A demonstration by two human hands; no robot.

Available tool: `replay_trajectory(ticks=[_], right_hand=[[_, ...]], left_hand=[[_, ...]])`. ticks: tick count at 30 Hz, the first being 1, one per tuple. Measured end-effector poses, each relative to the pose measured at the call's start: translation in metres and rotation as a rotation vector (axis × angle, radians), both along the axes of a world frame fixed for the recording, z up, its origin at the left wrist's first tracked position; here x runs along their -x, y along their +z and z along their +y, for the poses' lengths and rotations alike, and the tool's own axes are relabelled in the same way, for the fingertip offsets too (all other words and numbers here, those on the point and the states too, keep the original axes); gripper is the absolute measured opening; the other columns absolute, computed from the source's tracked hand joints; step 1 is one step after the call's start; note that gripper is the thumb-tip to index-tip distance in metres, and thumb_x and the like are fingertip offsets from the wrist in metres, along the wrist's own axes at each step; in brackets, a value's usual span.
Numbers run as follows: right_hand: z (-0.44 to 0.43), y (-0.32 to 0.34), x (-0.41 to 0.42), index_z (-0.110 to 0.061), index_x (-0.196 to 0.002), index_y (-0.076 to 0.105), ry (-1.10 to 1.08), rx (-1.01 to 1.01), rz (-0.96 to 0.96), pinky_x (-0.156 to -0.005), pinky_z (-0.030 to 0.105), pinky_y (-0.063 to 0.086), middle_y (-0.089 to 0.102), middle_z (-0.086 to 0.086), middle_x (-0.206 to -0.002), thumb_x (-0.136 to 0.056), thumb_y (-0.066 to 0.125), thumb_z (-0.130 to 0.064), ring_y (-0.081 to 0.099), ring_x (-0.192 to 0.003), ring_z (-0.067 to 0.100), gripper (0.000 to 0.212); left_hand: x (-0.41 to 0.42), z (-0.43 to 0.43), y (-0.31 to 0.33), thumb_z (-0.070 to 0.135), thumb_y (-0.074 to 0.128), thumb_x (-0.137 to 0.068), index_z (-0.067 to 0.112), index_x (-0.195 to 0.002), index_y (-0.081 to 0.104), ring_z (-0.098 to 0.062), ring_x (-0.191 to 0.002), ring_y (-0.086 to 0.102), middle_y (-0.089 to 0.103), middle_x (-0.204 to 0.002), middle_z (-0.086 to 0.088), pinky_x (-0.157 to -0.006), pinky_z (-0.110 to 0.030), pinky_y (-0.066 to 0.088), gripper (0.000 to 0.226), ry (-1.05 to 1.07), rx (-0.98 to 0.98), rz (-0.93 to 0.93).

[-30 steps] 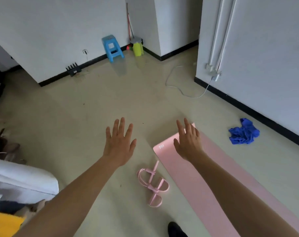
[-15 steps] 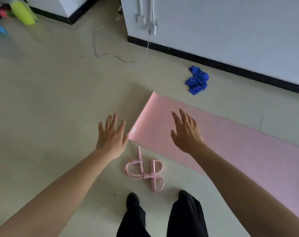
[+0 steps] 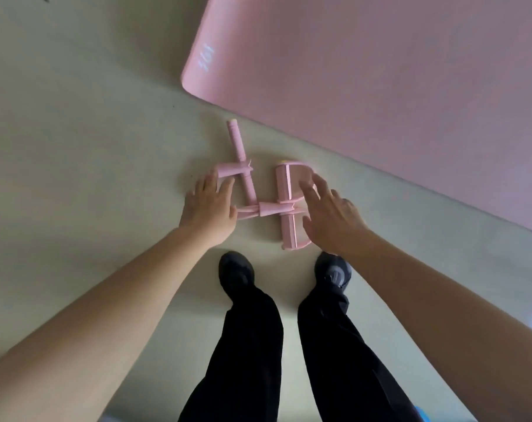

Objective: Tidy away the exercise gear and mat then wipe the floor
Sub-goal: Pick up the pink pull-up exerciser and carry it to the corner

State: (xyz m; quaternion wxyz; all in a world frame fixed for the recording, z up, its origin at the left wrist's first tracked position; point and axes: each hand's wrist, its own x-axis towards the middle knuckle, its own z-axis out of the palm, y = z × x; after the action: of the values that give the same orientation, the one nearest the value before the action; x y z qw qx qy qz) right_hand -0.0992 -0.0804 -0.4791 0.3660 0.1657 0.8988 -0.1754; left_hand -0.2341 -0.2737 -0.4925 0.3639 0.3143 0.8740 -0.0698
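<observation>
- One view only, from the head camera, looking straight down at a pale floor (image 3: 75,147) between the person's two black shoes.
- A pink pedal resistance puller (image 3: 267,205) lies on the floor just ahead of the shoes, beside the mat but apart from it. Its handle bar points away from the person; its foot pedals sit to the right.
- The left hand (image 3: 209,208) is spread flat, fingers apart, over the puller's left side. It grips nothing; whether it touches the straps is hard to tell.
- The right hand (image 3: 331,214) is likewise spread and empty, its fingertips over the curved pedal edge.
- A pink exercise mat (image 3: 380,86) lies fully unrolled and flat across the upper right, one rounded corner with pale lettering nearest the puller.
- Judged from this, the task is barely begun: the puller is about to be gathered but not yet lifted, the mat is not rolled, and no wiping cloth is in view.
</observation>
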Motion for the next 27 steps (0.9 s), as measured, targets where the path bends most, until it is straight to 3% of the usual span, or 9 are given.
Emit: replay_trajectory(ticks=[4, 6, 9, 12, 15, 18, 22, 25, 27], right_hand=[[-0.022, -0.111, -0.025, -0.019, -0.157, 0.009, 0.040, 0.026, -0.040, -0.087, 0.043, 0.046, 0.011, 0.011, -0.161, -0.098, 0.046, -0.018, 0.052, -0.117, 0.035, 0.070], [-0.026, -0.154, -0.030, -0.019, -0.157, 0.009, 0.031, 0.021, -0.057, -0.079, 0.041, 0.043, 0.013, 0.011, -0.160, -0.097, 0.049, -0.015, 0.055, -0.111, 0.036, 0.072], [-0.031, -0.206, -0.031, -0.018, -0.155, 0.011, 0.007, 0.018, -0.057, -0.071, 0.039, 0.041, 0.025, 0.012, -0.153, -0.091, 0.055, -0.012, 0.059, -0.100, 0.037, 0.078], [-0.037, -0.234, -0.035, -0.019, -0.148, 0.019, -0.055, 0.016, 0.006, -0.075, 0.041, 0.046, 0.046, 0.009, -0.131, -0.083, 0.063, -0.026, 0.055, -0.100, 0.033, 0.078], [-0.041, -0.243, -0.044, -0.021, -0.152, 0.013, -0.037, -0.012, 0.063, -0.075, 0.041, 0.046, 0.048, 0.007, -0.126, -0.084, 0.058, -0.034, 0.050, -0.098, 0.031, 0.082], [-0.041, -0.245, -0.049, -0.028, -0.157, -0.012, 0.007, 0.002, 0.057, -0.070, 0.042, 0.046, 0.044, 0.007, -0.132, -0.091, 0.048, -0.042, 0.054, -0.090, 0.032, 0.091], [-0.041, -0.250, -0.044, -0.029, -0.153, -0.025, 0.057, -0.029, 0.059, -0.064, 0.038, 0.042, 0.044, 0.006, -0.132, -0.091, 0.048, -0.060, 0.060, -0.084, 0.033, 0.100], [-0.044, -0.243, -0.045, -0.030, -0.155, -0.021, 0.031, -0.026, 0.030, -0.062, 0.037, 0.039, 0.047, 0.005, -0.127, -0.095, 0.053, -0.043, 0.058, -0.076, 0.032, 0.096], [-0.045, -0.222, -0.047, -0.032, -0.155, -0.014, -0.012, -0.040, 0.038, -0.059, 0.039, 0.039, 0.048, 0.006, -0.116, -0.093, 0.055, -0.029, 0.055, -0.071, 0.031, 0.093]], left_hand=[[-0.025, -0.011, -0.111, 0.024, 0.042, -0.100, 0.022, -0.153, 0.018, -0.035, -0.122, 0.048, 0.048, -0.136, -0.016, -0.101, -0.053, 0.041, 0.058, 0.028, -0.014, -0.114], [-0.028, -0.008, -0.154, 0.024, 0.041, -0.101, 0.026, -0.155, 0.010, -0.036, -0.112, 0.053, 0.050, -0.129, -0.018, -0.095, -0.052, 0.044, 0.062, 0.074, -0.041, -0.136], [-0.020, 0.003, -0.204, 0.024, 0.049, -0.097, 0.032, -0.156, 0.003, -0.045, -0.120, 0.048, 0.027, -0.149, -0.026, -0.095, -0.050, 0.043, 0.075, 0.252, -0.093, -0.028], [-0.010, 0.012, -0.240, 0.022, 0.052, -0.094, 0.039, -0.154, -0.005, -0.055, -0.126, 0.041, -0.004, -0.158, -0.031, -0.094, -0.044, 0.041, 0.085, 0.340, -0.030, 0.066], [-0.009, 0.013, -0.259, 0.012, 0.051, -0.092, 0.045, -0.151, -0.008, -0.057, -0.130, 0.036, -0.010, -0.159, -0.028, -0.092, -0.042, 0.039, 0.090, 0.365, -0.007, 0.092], [-0.009, 0.004, -0.261, 0.006, 0.050, -0.090, 0.040, -0.154, 0.001, -0.055, -0.129, 0.039, 0.007, -0.158, -0.028, -0.096, -0.051, 0.041, 0.088, 0.302, -0.076, 0.158], [0.001, -0.002, -0.260, 0.003, 0.044, -0.097, 0.016, -0.154, 0.021, -0.050, -0.097, 0.056, 0.041, -0.134, -0.026, -0.070, -0.051, 0.036, 0.063, 0.269, -0.138, 0.295], [-0.001, -0.008, -0.245, 0.000, 0.048, -0.096, 0.000, -0.135, 0.043, -0.051, -0.097, 0.058, 0.044, -0.132, -0.026, -0.076, -0.056, 0.043, 0.039, 0.267, -0.059, 0.331], [-0.010, -0.013, -0.220, 0.000, 0.050, -0.094, -0.001, -0.118, 0.052, -0.051, -0.086, 0.060, 0.046, -0.125, -0.026, -0.067, -0.053, 0.042, 0.024, 0.198, -0.075, 0.344]])
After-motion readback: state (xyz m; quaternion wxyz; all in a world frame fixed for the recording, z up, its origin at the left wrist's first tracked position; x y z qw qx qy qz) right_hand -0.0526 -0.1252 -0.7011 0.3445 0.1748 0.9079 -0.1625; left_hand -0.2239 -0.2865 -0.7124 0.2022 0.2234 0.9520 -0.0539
